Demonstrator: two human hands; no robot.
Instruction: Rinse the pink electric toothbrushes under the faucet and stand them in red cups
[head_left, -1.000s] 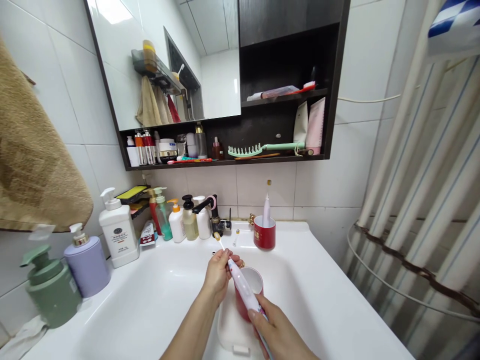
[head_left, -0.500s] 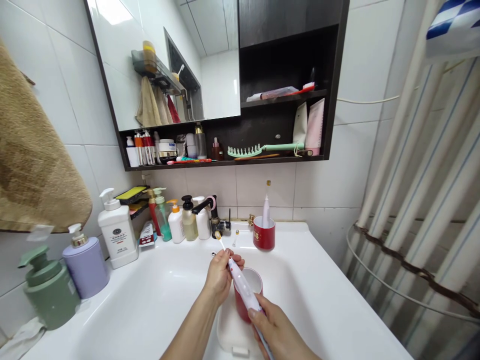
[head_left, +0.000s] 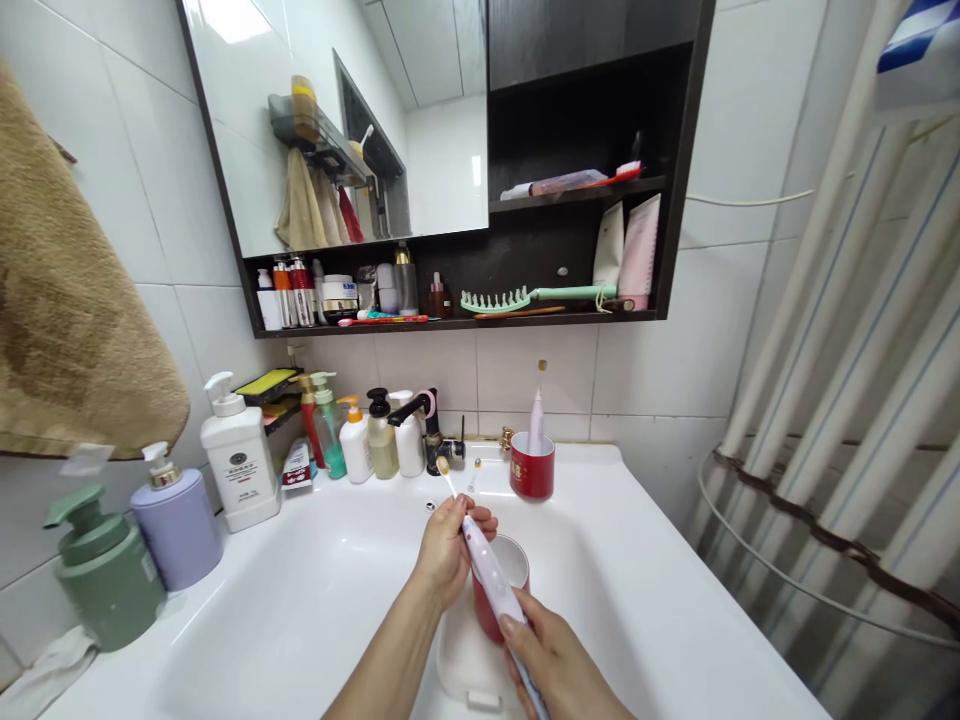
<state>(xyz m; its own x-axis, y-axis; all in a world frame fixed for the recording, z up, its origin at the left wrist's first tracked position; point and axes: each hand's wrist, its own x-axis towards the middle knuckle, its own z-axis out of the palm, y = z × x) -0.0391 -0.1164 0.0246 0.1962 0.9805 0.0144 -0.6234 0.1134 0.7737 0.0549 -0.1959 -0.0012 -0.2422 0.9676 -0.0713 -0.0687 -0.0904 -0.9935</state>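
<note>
My right hand is wrapped round the handle of a pale pink electric toothbrush, which slants up and to the left over the sink. At its upper end, my left hand pinches the neck of the brush head between thumb and fingers. The bristles point away from me, toward the faucet. Below the toothbrush, a red cup with a white inside stands in the basin, partly hidden by my hands. Under the cup lies a white case or tray, its far part covered.
A second red cup on the back ledge holds another electric toothbrush. A spare brush head stands beside the black faucet. Several pump bottles line the left ledge, including a white one. Above hangs a mirrored cabinet.
The view has shifted slightly, so the scene sits a little further right. Both hands keep the same hold on the toothbrush, and its head has barely moved.
</note>
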